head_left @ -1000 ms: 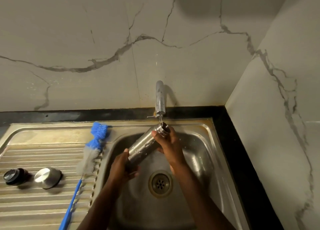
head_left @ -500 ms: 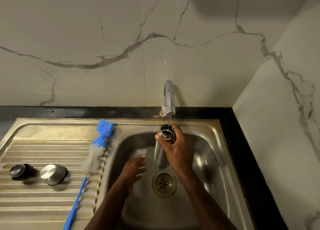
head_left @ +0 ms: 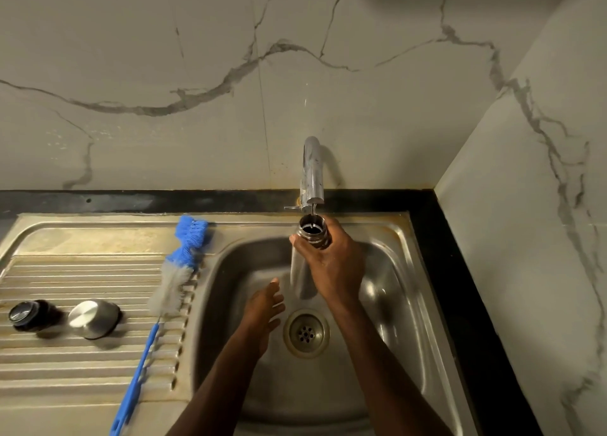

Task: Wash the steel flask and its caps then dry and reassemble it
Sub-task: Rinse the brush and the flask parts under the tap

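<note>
The right hand is gripping the steel flask by its threaded neck, upright under the chrome tap, a thin stream running into its round mouth. The left hand is hovering below-left, fingers relaxed, holding nothing. Two caps, black cap and brushed-steel cap, are lying far left of it.

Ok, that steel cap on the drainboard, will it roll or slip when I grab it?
The steel cap sits flat on the ribbed drainboard, so it probably won't roll. Its smooth, shiny dome looks slippery, likely more so with wet fingers. Being small, it's probably light.
</note>
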